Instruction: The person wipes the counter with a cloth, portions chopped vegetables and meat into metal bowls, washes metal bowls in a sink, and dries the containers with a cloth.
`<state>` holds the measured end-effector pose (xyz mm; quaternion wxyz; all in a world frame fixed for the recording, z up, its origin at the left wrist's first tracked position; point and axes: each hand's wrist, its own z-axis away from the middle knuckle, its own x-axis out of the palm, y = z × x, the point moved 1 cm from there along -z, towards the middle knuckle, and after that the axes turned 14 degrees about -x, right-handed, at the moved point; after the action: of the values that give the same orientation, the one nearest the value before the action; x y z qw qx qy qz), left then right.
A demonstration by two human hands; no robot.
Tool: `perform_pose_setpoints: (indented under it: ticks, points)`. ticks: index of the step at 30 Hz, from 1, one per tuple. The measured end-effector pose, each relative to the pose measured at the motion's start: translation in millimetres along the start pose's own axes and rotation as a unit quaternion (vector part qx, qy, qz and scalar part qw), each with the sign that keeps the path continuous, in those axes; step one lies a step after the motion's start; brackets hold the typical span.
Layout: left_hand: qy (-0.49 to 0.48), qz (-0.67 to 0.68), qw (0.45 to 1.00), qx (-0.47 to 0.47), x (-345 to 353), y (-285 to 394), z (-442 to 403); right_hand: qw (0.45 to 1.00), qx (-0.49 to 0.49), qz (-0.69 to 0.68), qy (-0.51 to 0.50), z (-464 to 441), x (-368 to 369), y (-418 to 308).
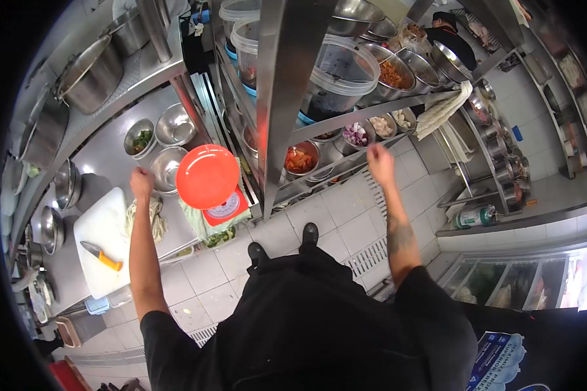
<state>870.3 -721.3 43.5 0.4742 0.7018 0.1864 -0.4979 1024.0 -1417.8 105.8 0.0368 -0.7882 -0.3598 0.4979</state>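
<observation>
My left hand (pixel 141 183) is closed above the steel counter, beside an empty steel bowl (pixel 166 171) and near a bowl of chopped greens (pixel 139 138). What it holds, if anything, is too small to tell. With its fingers curled together, my right hand (pixel 379 163) hangs near a container of chopped red onion (pixel 355 135) and one of pale pieces (pixel 380 126). Its contents, if any, are hidden. A red plate (pixel 207 176) sits on a red scale (pixel 225 207). Pale strands (pixel 151 220) lie by my left forearm.
An orange-handled knife (pixel 102 256) lies on a white cutting board (pixel 103 238) at the left. A steel post (pixel 285 98) and shelf stand ahead between the two sides. Floor grates (pixel 368 259) run at the right. Another person (pixel 451 40) is at the far back right.
</observation>
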Motion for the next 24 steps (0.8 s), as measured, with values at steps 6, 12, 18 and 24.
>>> perform_pose_setpoints:
  ticks: [6, 12, 18, 24]
  points:
    - [-0.011, 0.048, 0.987, -0.155, 7.5, -5.3, -1.6, 0.952, -0.028, 0.089, -0.292, -105.0, 41.4, 18.2]
    - [-0.023, 0.012, 0.986, -0.166, -3.4, 8.1, -4.4, 0.876, -0.051, 0.183, -0.444, -113.3, 125.9, 104.7]
    - [0.161, 0.034, 0.986, -0.001, -84.4, 77.8, 45.2, 0.907, -0.029, 0.109, -0.405, -111.3, 132.7, 120.1]
    - [0.242, -0.067, 0.941, 0.229, -69.7, 93.1, 120.9, 0.912, 0.045, 0.154, -0.378, -102.5, 101.8, 61.0]
